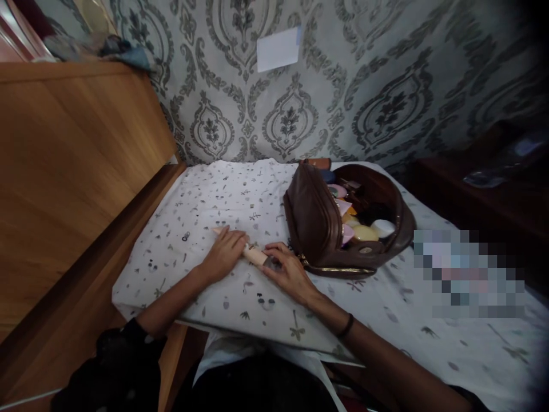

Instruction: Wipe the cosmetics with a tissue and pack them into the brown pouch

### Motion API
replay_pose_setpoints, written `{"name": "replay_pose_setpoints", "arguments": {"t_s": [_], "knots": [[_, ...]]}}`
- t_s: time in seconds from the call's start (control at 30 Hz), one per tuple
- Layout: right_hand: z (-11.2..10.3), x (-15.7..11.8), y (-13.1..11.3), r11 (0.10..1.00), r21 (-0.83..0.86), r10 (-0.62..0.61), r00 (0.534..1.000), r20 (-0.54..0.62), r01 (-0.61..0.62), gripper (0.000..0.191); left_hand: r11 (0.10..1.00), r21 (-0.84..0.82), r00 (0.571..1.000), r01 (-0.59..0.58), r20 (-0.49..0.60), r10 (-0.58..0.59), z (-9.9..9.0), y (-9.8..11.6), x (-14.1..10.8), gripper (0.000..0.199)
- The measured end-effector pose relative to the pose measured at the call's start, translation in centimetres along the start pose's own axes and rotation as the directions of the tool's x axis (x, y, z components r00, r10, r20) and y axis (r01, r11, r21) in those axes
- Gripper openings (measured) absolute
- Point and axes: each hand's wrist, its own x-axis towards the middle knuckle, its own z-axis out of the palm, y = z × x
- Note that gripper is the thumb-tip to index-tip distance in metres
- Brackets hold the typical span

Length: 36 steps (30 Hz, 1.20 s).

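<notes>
Low over the patterned white cloth (206, 194), my right hand (289, 272) grips a small beige cosmetic bottle (255, 256) by its darker, see-through end. The bottle lies nearly flat and points toward my left hand (225, 254). The fingers of that hand are bent over a slim pale beige tube (218, 230), whose tip sticks out beyond them. Most of this tube is hidden under the hand. Just right of my right hand stands a brown leather cosmetic bag (311, 214), unzipped, with its lid folded back.
Inside the bag are a yellow rounded item (364, 233), a white round container (383, 228) and several pink items. Behind it lies a brown case (318, 163). A wooden cabinet (77, 143) borders the left, and a patterned wall (244, 123) the back. A pixelated patch covers something at right.
</notes>
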Motion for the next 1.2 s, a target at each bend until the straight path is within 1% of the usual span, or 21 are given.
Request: {"name": "replay_pose_setpoints", "arguments": {"t_s": [0.07,0.13,0.23,0.3,0.37,0.43,0.5,0.6,0.67,0.73,0.83,0.9,0.97,1.03,1.1,1.13,1.2], "knots": [[0.0,-0.1,-0.1,1.000,0.001,-0.001,1.000,-0.002,0.001,0.024,0.997,-0.007,0.997,0.071,-0.012,-0.071,0.0,-1.8,-0.7,0.028],[0.1,-0.2,-0.1,1.000,0.010,-0.026,1.000,-0.016,0.026,0.025,0.991,-0.048,0.991,0.128,-0.017,-0.129,0.1,-3.6,-1.6,0.030],[0.1,-0.3,-0.2,0.997,0.030,-0.066,0.997,-0.029,0.067,0.030,0.978,-0.119,0.985,0.170,-0.022,-0.173,0.4,-5.7,-3.1,0.034],[0.2,-0.5,-0.1,0.998,0.031,-0.054,0.998,-0.031,0.055,0.033,0.973,-0.141,0.981,0.185,-0.035,-0.191,0.8,-6.5,-3.8,0.034],[0.3,-0.5,-0.1,0.999,0.032,-0.004,0.999,-0.033,0.005,0.037,0.966,-0.161,0.976,0.203,-0.043,-0.212,1.1,-6.8,-4.2,0.034],[0.3,-0.5,-0.1,0.997,0.046,0.060,0.997,-0.038,-0.058,0.045,0.959,-0.179,0.972,0.221,-0.044,-0.232,1.3,-6.7,-4.2,0.035],[0.3,-0.4,-0.3,0.992,0.073,0.108,0.993,-0.039,-0.105,0.049,0.952,-0.196,0.969,0.233,-0.040,-0.246,1.4,-6.5,-4.1,0.035],[0.3,-0.1,-0.7,0.986,0.101,0.135,0.990,-0.034,-0.131,0.041,0.944,-0.198,0.963,0.264,-0.004,-0.271,1.1,-6.4,-4.0,0.036],[0.3,0.0,-0.9,0.984,0.107,0.145,0.989,-0.040,-0.140,0.038,0.943,-0.173,0.958,0.285,0.023,-0.285,0.6,-6.3,-4.0,0.037],[0.3,0.1,-1.1,0.982,0.112,0.158,0.986,-0.046,-0.152,0.037,0.951,-0.144,0.962,0.273,0.014,-0.274,-0.1,-6.0,-3.8,0.037],[0.4,0.2,-1.2,0.976,0.140,0.175,0.984,-0.046,-0.167,0.036,0.970,-0.175,0.981,0.168,-0.062,-0.181,-1.3,-4.7,-2.9,0.032],[0.4,0.2,-1.3,0.973,0.160,0.177,0.983,-0.042,-0.168,0.036,0.966,-0.250,0.990,0.064,-0.109,-0.094,-1.8,-2.9,-1.9,0.028],[0.4,0.2,-1.3,0.971,0.175,0.172,0.984,-0.043,-0.162,0.038,0.952,-0.304,0.993,-0.038,-0.120,0.001,-1.8,-0.9,-0.7,0.026],[0.4,0.2,-1.2,0.971,0.184,0.167,0.985,-0.048,-0.156,0.038,0.954,-0.274,0.991,-0.124,-0.087,0.104,-1.4,1.1,0.4,0.025],[0.5,0.2,-1.2,0.970,0.190,0.163,0.985,-0.055,-0.150,0.036,0.964,-0.196,0.984,-0.180,-0.029,0.178,-0.8,2.3,1.1,0.024],[0.5,0.2,-1.2,0.970,0.190,0.165,0.985,-0.057,-0.151,0.035,0.968,-0.161,0.981,-0.192,-0.003,0.194,-0.5,2.5,1.3,0.024],[0.5,0.2,-1.3,0.969,0.192,0.173,0.983,-0.067,-0.157,0.035,0.974,-0.128,0.981,-0.185,0.032,0.191,-0.1,2.1,1.3,0.024]]}}
